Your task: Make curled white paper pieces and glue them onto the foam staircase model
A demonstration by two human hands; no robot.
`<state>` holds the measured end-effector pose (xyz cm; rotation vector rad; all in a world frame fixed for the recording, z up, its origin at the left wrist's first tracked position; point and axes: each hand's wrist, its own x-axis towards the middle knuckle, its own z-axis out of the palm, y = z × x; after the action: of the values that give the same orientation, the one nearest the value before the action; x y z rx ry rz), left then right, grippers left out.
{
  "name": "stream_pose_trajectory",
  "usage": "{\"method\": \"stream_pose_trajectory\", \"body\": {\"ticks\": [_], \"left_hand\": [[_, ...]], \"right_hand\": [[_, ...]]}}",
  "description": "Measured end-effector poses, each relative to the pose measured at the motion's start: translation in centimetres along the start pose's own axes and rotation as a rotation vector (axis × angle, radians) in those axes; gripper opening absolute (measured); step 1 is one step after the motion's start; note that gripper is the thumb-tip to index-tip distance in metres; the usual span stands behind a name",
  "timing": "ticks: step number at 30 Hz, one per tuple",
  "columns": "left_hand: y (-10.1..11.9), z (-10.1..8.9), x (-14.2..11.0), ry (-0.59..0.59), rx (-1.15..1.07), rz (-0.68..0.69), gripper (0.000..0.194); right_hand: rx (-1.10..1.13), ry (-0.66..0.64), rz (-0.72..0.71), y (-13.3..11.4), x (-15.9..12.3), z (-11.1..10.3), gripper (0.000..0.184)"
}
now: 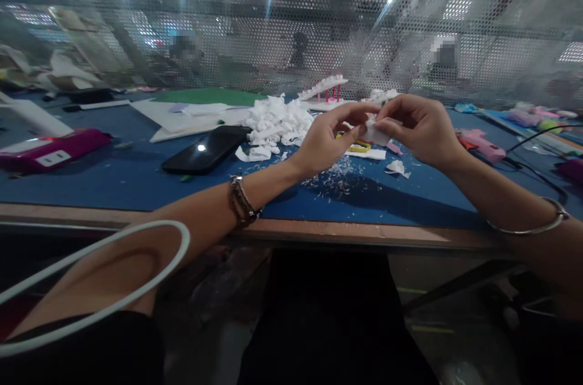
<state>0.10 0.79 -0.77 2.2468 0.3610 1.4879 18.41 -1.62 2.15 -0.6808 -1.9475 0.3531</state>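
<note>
My left hand [328, 137] and my right hand [416, 130] meet above the blue tabletop, their thumbs and fingers pinching a small piece of white paper [377, 132] between them. Part of that piece is hidden behind the fingers. Below it lie a yellow-handled tool [362, 146], partly covered, and a white strip [370, 155]. Fine white shreds [341, 175] are scattered under my hands. A crumpled white scrap [397, 169] sits below my right hand. Just past my left hand is a heap of torn white paper [277, 121].
A black phone [207, 149] and a purple power strip [57, 150] lie to the left. Behind stands a small white model [324, 90] on red posts. A pink glue gun [485, 143] with a black cable is at right. A white cable [177, 233] loops over my left arm.
</note>
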Motion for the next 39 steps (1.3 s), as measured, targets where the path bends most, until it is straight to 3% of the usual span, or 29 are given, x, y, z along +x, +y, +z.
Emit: {"method": "stream_pose_trajectory", "body": {"ticks": [5,10,16,26,31,35,39], "left_hand": [[0.1,0.0,0.0,0.007,-0.076,-0.097,0.043],[-0.4,0.1,0.0,0.056,-0.123,-0.115,0.037],[0.0,0.2,-0.1,0.031,-0.223,-0.129,0.034],[0.2,0.1,0.0,0.011,-0.180,-0.092,0.030],[-0.1,-0.1,0.2,0.011,-0.100,-0.080,0.034],[-0.1,-0.1,0.1,0.004,-0.107,-0.142,0.039],[0.1,0.0,0.1,0.006,-0.118,-0.160,0.039]], "right_hand": [[0.082,0.017,0.050,-0.1,-0.1,0.5,0.015],[0.053,0.031,0.006,-0.4,-0.4,0.9,0.012],[-0.004,0.053,-0.063,-0.4,-0.7,0.9,0.010],[0.023,0.074,-0.103,-0.2,-0.6,0.7,0.021],[0.017,0.037,-0.088,0.1,-0.6,0.6,0.014],[-0.108,0.020,-0.202,0.2,-0.7,0.3,0.023],[-0.379,-0.039,-0.386,-0.4,-0.7,-0.3,0.009]]}}
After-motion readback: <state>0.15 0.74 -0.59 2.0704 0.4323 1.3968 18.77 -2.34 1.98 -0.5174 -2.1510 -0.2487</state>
